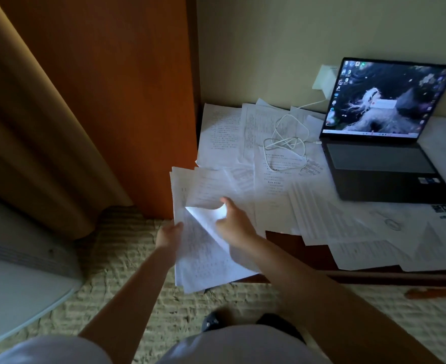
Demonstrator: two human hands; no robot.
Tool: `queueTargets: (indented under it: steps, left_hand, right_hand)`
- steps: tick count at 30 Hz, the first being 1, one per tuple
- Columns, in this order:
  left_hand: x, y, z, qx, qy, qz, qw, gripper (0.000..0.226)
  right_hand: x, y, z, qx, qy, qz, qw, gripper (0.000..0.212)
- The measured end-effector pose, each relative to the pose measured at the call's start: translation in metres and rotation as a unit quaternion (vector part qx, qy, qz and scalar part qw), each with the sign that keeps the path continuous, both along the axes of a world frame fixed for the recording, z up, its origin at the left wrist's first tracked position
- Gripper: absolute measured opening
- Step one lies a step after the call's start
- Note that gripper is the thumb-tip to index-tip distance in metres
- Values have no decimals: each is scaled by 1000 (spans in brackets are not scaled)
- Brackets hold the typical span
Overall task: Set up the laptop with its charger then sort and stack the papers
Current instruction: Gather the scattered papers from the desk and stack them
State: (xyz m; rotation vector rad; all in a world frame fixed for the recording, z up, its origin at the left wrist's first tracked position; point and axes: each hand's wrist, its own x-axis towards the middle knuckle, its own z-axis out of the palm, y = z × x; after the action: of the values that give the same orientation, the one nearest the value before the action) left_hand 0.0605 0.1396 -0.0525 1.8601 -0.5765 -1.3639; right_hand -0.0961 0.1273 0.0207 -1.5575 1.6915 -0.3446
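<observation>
Left of the laptop (382, 143), the left hand (168, 236) grips the sheaf of papers (203, 248) by its edge; the right hand (233, 223) pinches its top sheet.

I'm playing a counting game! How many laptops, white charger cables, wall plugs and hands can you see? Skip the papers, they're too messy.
Laptops: 1, the open laptop on the desk.
White charger cables: 1, the coiled cable lying on the papers.
Wall plugs: 1, the white charger plug.
Hands: 2, the left hand and the right hand, both at a paper bundle.
Total: 5
</observation>
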Motion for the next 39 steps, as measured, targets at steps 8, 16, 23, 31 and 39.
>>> queueTargets:
  steps: [8,16,23,31,39]
  left_hand:
    - [16,7,15,-147,-39,-6,988,13]
    - [16,8,23,-100,55,56,992,29]
    - [13,1,8,-56,-44,60,996,14]
    - [19,-9,-3,-33,-29,47,998,14]
    - [18,-16,-16,-37,-47,33,998,43]
  right_hand:
    - [28,-47,85,236,-607,-309,693,22]
    - [35,-74,57,210,-570,-314,729,40]
    - [15,-102,-2,95,-206,-160,961,67]
    - [-23,-104,-59,-2,155,29,988,22]
    - [-4,-89,-75,-20,51,-131,990,25]
